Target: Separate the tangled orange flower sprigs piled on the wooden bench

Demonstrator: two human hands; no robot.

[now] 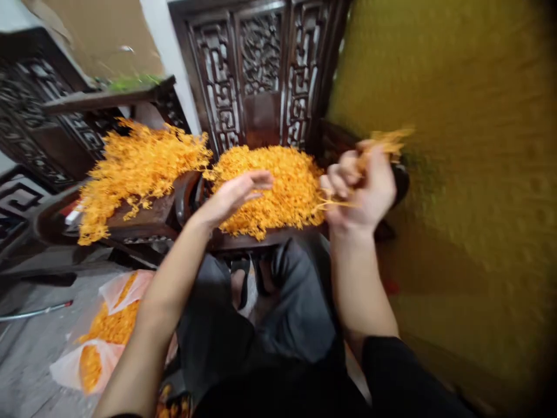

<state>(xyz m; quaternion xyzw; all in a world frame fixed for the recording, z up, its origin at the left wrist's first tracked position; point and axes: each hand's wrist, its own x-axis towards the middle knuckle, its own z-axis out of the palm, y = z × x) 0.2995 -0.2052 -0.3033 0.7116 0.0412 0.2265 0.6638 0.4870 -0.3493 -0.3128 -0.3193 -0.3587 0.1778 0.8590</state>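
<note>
My right hand (363, 183) is raised at the right, its fingers closed around a bunch of orange flower sprigs (391, 142). Thin orange stems stick out at both ends of the fist. My left hand (243, 194) hovers over a large heap of small orange flower pieces (282, 186), fingers stretched out and nothing visible in them. That heap lies on a dark carved wooden chair seat in front of me. Left of it, a second pile of orange branching sprigs (143, 159) spreads over another dark wooden surface.
A pale pink plastic bag (93, 360) of orange pieces stands on the grey floor at lower left, near a thin metal rod (37, 310). Behind the heap rises a carved wooden chair back (261, 58). A yellow-brown surface (470, 174) fills the right side.
</note>
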